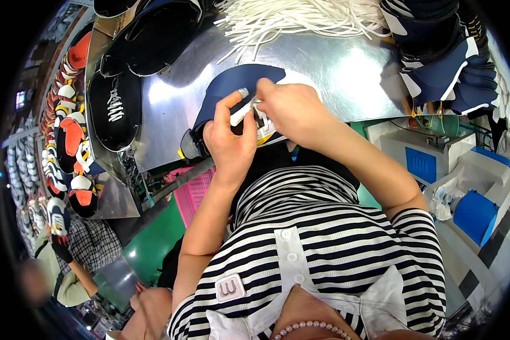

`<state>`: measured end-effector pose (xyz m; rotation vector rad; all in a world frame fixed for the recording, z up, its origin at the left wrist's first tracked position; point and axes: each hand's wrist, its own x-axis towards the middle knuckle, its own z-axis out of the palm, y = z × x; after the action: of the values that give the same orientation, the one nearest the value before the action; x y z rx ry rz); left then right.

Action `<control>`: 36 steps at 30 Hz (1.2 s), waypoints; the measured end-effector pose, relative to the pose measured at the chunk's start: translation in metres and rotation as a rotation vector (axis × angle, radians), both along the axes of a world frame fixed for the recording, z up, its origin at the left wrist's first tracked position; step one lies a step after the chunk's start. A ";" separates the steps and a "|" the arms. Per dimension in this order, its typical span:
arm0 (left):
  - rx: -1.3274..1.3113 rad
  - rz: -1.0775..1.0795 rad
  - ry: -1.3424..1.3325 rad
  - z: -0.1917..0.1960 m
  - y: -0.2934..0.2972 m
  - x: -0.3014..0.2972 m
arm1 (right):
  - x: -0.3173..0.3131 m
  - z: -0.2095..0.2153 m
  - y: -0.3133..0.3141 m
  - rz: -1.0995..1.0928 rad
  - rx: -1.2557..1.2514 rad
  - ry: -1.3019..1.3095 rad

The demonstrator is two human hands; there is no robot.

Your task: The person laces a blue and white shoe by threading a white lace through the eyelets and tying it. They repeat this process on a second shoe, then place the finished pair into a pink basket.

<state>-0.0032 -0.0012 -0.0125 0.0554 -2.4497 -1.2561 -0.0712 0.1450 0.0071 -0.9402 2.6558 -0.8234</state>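
Observation:
A navy and white shoe upper [238,79] lies on the metal table in front of me, with a white shoelace [262,120] running through its eyelet area. My left hand [232,139] is at the upper's near side, thumb and forefinger curled around the white lacing edge. A pale wrap covers that forefinger's tip. Just right of it, my right hand [294,110] is closed in a pinch on the shoelace. Its fingers hide part of the lace and eyelets.
Loose white laces [306,20] lie in a heap at the table's far side. Stacked navy uppers [450,73] stand at right, black uppers [116,107] at left. A pink basket [192,195] sits below the edge. A white and blue machine [436,164] is at right; a co-worker [68,260] is at left.

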 end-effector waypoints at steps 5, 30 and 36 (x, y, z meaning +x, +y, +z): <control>0.117 0.011 -0.040 -0.002 -0.004 0.001 | -0.001 0.000 -0.011 0.083 -0.024 0.106; 0.292 0.111 -0.155 0.004 0.000 -0.021 | -0.003 -0.032 0.023 -0.335 -0.486 0.031; 0.555 -0.019 -0.356 0.015 -0.010 -0.025 | -0.005 -0.039 0.020 -0.404 -0.438 0.132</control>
<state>-0.0286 -0.0117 0.0027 0.4386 -2.2884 -2.0458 -0.0759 0.1647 -0.0317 -0.5499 2.8850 -1.5286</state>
